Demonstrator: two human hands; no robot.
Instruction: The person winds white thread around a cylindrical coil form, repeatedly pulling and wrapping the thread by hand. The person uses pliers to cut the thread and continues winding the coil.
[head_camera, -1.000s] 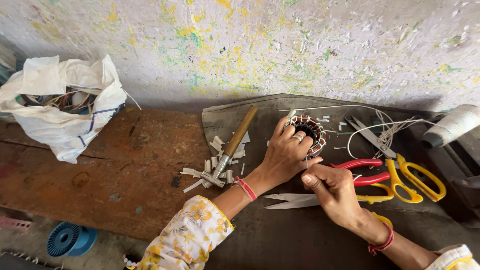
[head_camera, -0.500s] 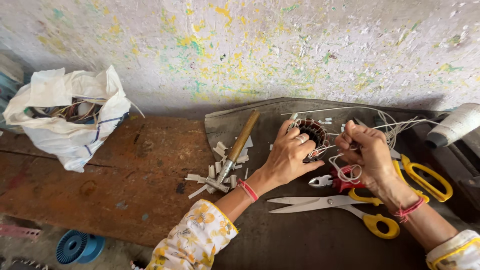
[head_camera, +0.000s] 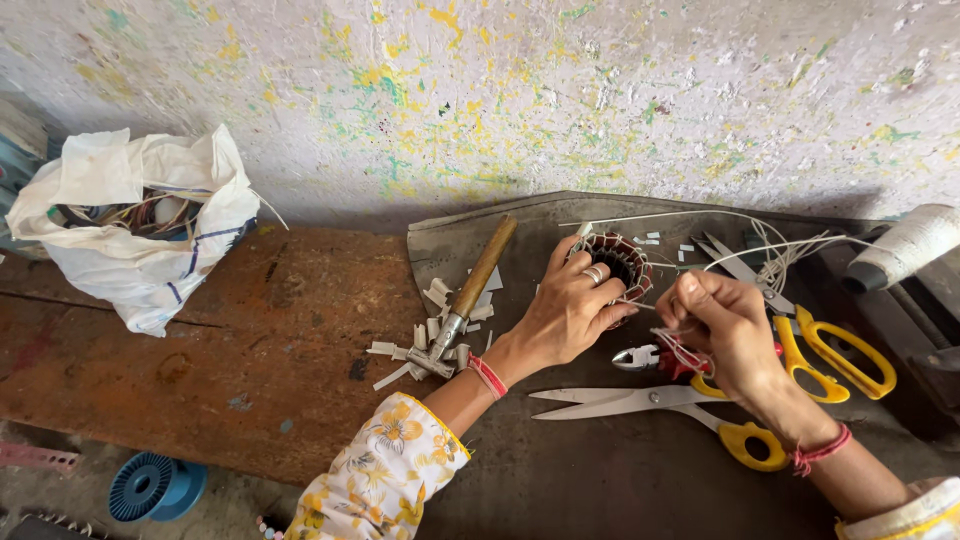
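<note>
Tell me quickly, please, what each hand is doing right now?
Left hand: closed around the round wound coil, holding it on the bench.
Right hand: fingers pinched shut on thin white string.

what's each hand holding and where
Left hand grips the wound coil by its side; right hand pinches the white thread near its end.

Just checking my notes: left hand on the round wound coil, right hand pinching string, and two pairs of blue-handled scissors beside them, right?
Not quite. In the head view the scissors have yellow handles, not blue. The left hand does rest on the coil, and the right hand pinches the string.
</note>
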